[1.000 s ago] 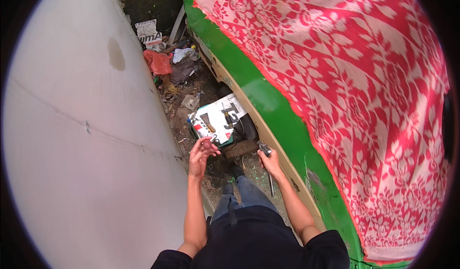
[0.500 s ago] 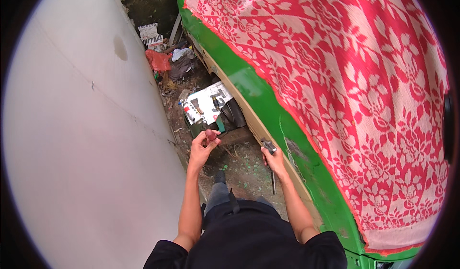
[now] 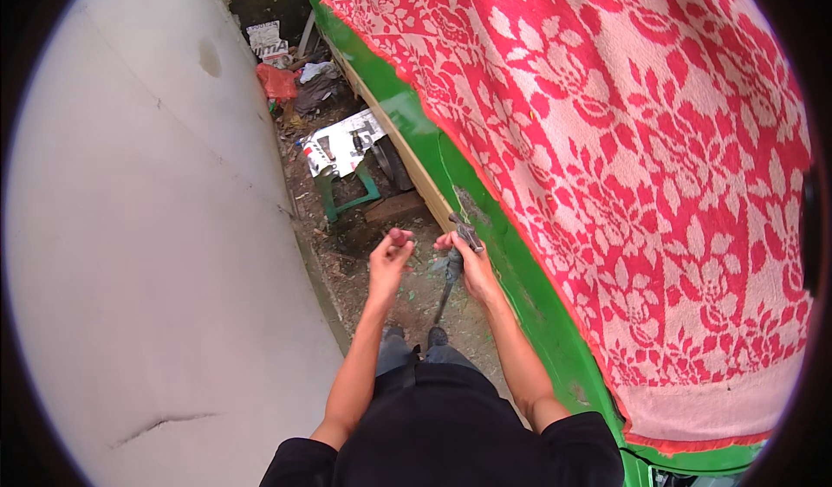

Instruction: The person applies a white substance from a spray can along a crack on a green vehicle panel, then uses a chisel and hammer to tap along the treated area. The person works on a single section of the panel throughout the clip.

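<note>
My left hand [image 3: 389, 266] is closed around a reddish-brown, rounded handle [image 3: 399, 236], seen nearly end-on; the rest of that tool is hidden or too blurred to name. Close by on the right, my right hand [image 3: 472, 262] grips a hammer [image 3: 466, 230] just under its dark metal head, and the handle hangs down toward my feet. The hammer head is in front of the lower edge of a green vehicle panel [image 3: 407, 123], near a scuffed grey patch [image 3: 471, 203]. Whether it touches the panel I cannot tell.
A red and pale floral cloth [image 3: 598, 184] covers the panel's upper part. A white wall [image 3: 156, 227] stands close on my left. Ahead, a green stool [image 3: 355, 199] carries a printed white board [image 3: 347, 162] with hand tools, beside a dark wheel [image 3: 393, 163]. Rubbish, including a red bag [image 3: 276, 81], lies beyond.
Both hands have come closer together: the left moved right with its handle, the right moved left and up with the hammer. The view has shifted, with stool and panel now further left.
</note>
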Demonstrator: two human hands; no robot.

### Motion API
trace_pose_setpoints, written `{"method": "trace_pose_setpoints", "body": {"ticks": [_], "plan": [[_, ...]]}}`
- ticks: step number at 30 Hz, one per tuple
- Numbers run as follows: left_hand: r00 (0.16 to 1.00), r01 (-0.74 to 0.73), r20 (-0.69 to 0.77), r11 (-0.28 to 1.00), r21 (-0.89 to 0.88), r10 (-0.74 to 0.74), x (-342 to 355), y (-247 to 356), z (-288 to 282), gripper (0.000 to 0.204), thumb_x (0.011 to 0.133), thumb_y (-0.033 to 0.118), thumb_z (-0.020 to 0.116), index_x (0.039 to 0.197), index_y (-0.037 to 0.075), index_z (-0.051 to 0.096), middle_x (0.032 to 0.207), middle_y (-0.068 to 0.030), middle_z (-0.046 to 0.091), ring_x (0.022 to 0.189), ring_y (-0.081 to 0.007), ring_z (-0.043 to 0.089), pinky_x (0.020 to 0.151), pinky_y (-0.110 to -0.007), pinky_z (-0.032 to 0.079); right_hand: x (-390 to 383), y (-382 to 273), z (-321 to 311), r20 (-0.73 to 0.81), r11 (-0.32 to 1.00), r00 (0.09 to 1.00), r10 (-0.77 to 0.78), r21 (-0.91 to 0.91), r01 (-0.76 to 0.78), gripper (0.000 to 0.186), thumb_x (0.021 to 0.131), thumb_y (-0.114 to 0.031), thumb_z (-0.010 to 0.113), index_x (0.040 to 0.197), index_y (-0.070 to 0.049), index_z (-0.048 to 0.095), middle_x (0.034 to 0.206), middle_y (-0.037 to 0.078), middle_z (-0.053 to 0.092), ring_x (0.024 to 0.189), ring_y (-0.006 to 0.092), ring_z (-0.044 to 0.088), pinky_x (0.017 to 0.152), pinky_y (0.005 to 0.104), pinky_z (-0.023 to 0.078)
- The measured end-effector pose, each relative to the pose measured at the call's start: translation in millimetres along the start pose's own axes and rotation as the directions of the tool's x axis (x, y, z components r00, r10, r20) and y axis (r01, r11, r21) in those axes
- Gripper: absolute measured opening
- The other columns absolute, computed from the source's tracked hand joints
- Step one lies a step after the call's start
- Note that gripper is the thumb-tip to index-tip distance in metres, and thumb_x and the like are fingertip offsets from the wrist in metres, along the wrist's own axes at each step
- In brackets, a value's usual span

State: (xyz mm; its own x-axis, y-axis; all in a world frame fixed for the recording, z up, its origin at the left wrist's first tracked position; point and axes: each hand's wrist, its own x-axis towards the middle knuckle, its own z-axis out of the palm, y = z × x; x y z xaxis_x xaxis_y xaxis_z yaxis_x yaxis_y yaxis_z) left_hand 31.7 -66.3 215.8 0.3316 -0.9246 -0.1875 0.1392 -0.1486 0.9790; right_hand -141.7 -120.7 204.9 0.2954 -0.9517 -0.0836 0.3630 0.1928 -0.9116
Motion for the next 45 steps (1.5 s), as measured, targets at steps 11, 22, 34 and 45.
{"method": "trace_pose_setpoints", "body": {"ticks": [11, 22, 34, 45], "plan": [[0.994, -0.107, 0.051, 0.972, 0.208, 0.098, -11.4, -24.4, 10.9, 0.033, 0.1, 0.029, 0.054, 0.126, 0.009, 0.058, 0.091, -0.0022, 0.064, 0.081, -0.0181, 0.059, 0.078, -0.034, 0.047, -28.8, 22.4, 59.6, -0.035, 0.98, 0.995, -0.098, -0.178, 0.09, 0.047, 0.099, -0.033, 0.058, 0.133, -0.001, 0.056, 0.12, 0.01, 0.065, 0.111, 0.0183, 0.059, 0.098, 0.0323, 0.043], [0.973, 0.175, 0.156, 0.984, -0.031, -0.168, -19.6, 1.5, 1.6, 0.045, 0.105, 0.044, 0.04, 0.132, 0.009, 0.047, 0.084, -0.0015, 0.057, 0.055, -0.0084, 0.047, 0.043, -0.025, 0.035, -16.8, 4.7, 33.0, 0.278, 0.865, 0.954, 0.108, -0.5, 0.048, 0.056, 0.094, -0.04, 0.065, 0.134, -0.003, 0.054, 0.103, 0.011, 0.066, 0.09, 0.018, 0.062, 0.082, 0.0352, 0.049], [0.946, 0.029, 0.323, 0.991, -0.129, 0.014, -18.5, 47.1, -62.9, 0.027, 0.092, 0.028, 0.071, 0.09, 0.003, 0.062, 0.058, 0.0019, 0.048, 0.048, -0.0081, 0.045, 0.045, -0.025, 0.039, -27.4, 21.8, 8.5, -0.161, 0.872, 0.985, 0.052, -0.473, -0.124, 0.028, 0.089, -0.031, 0.071, 0.096, -0.004, 0.068, 0.073, -0.003, 0.054, 0.069, 0.0085, 0.047, 0.063, 0.0284, 0.04], [0.991, 0.113, 0.088, 0.987, -0.118, -0.103, -24.7, 40.6, -74.0, 0.02, 0.095, 0.023, 0.067, 0.087, 0.005, 0.06, 0.051, 0.0052, 0.042, 0.04, -0.0041, 0.038, 0.036, -0.025, 0.026, -47.0, 12.4, 44.6, -0.042, 0.743, 0.998, 0.037, -0.667, -0.055, 0.04, 0.092, -0.042, 0.064, 0.087, -0.003, 0.059, 0.069, 0.004, 0.051, 0.067, 0.0145, 0.046, 0.064, 0.0335, 0.041]]}}
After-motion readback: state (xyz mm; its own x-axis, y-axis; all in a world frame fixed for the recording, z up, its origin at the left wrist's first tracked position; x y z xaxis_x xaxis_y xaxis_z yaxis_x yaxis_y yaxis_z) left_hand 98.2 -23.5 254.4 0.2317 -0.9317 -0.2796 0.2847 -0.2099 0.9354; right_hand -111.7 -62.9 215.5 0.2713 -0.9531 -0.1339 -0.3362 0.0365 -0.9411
